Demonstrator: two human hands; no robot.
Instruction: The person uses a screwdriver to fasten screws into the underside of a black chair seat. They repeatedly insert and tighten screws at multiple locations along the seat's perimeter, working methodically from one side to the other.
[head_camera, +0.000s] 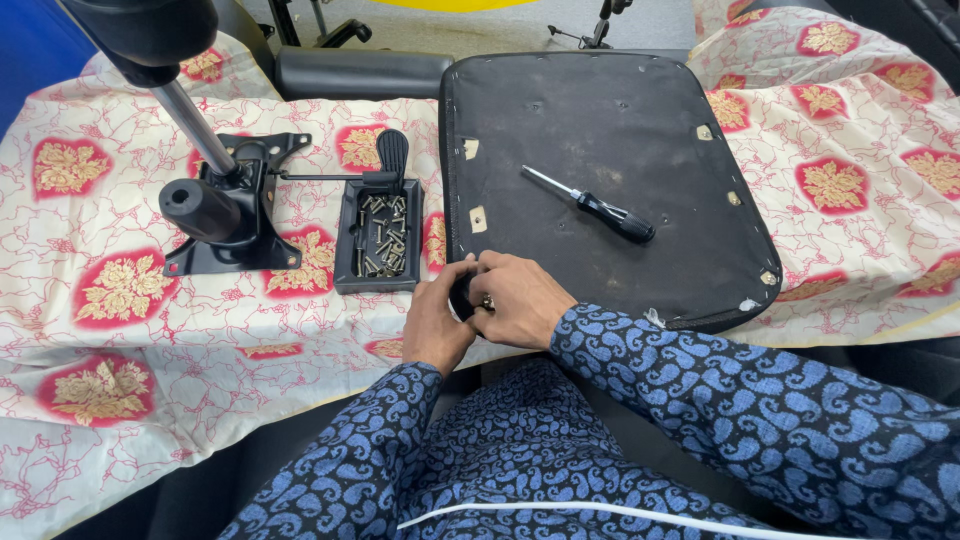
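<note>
My left hand (436, 322) and my right hand (520, 297) meet at the near edge of an upturned black chair seat pan (640, 130). Between them they grip a small black part (461, 299), mostly hidden by the fingers. A black-handled screwdriver (598, 207) lies loose on the seat pan beyond my right hand. A small black tray (378, 235) holding several silver screws sits just left of the seat, beyond my left hand.
A black chair tilt mechanism (235, 205) with a metal column and lever lies to the left on a floral cloth (120, 300) that covers the work surface. A black armrest pad (360, 72) rests at the far edge. More patterned cloth lies at the right.
</note>
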